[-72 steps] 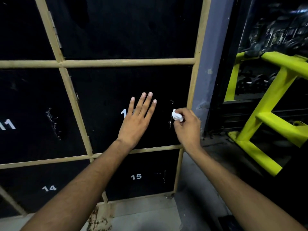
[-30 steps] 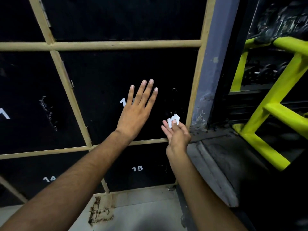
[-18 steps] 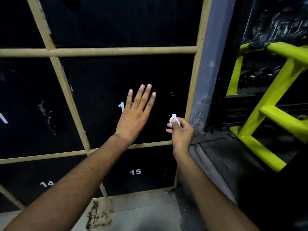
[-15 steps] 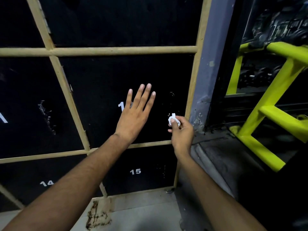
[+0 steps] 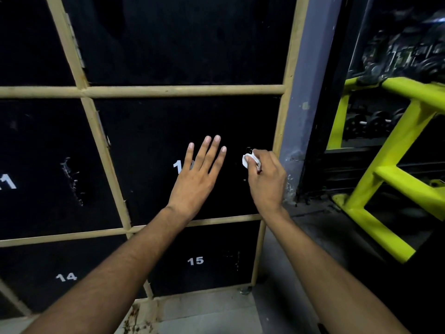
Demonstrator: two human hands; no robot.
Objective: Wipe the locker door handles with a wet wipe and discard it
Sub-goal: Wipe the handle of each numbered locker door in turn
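- L hand (image 5: 195, 179) lies flat on the black locker door (image 5: 149, 145), palm to the panel; grip spread, fingers straight & a bit fanned, holding nothing
- R hand (image 5: 267, 182) is at the same door's right edge, just beside the tan frame (image 5: 183, 90) upright; grip pinching a small crumpled white wet wipe (image 5: 246, 160) betw thumb & curled fingers
- The wipe is pressed to the handle (image 5: 248, 150) spot on the door; the handle is black on black, so its shape can't be made out
- Writing on that door: a white "1" (image 5: 178, 167) touching the L index finger's edge; the 2nd digit is hidden under the hand
- The door below reads "15" (image 5: 195, 261), lower-left door "14" (image 5: 66, 277)
- The far-left door shows a "1" (image 5: 9, 181) plus part of another digit, cut by the pic edge
- White scratch marks (image 5: 72, 182) run down that far-left door, near its right side
- Frame bars split the doors into a grid; small hinges sit on the upright left of the touched door
- Grey pillar (image 5: 305, 92) stands right of the lockers, w/ chipped paint low down
- Yellow rack (image 5: 390, 150) is further right, w/ dark weights (image 5: 375, 121) dim behind it
- Grey floor (image 5: 204, 317) runs below, w/ a rust-brown stain (image 5: 134, 319) at the frame's foot
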